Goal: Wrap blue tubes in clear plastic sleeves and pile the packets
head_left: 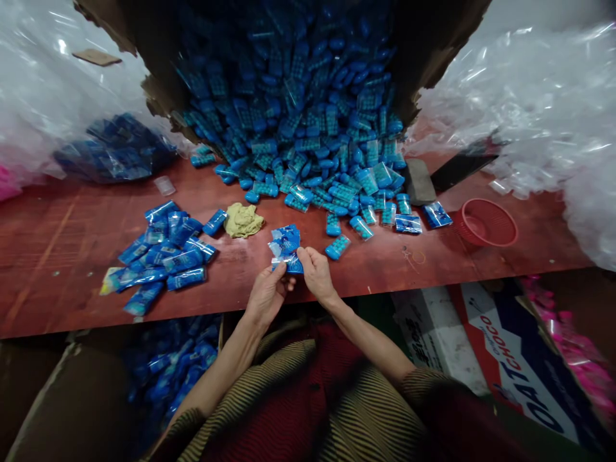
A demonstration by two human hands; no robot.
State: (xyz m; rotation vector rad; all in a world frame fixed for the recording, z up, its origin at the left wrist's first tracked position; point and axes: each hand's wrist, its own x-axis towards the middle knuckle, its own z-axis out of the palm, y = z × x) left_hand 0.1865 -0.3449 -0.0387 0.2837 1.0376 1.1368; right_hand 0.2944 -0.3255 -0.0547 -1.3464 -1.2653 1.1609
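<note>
Inspecting the work, we find blue wrappers [285, 241] over the near part of the table [72, 250], pinched by the left hand [267, 289] and the right hand [316, 273], each nearly closed on an edge. A loose or uneven pinch could, in our judgement, let the thin wrappers slip or crease. We note a yellow cloth [243, 220] nearby, 1 heap of blue packs [168, 253] to the left, and loose bottles [346, 192] crowding the space ahead.

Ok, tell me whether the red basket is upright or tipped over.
Upright: the red basket stands on the table with its round rim facing up and its inside showing from above.
</note>
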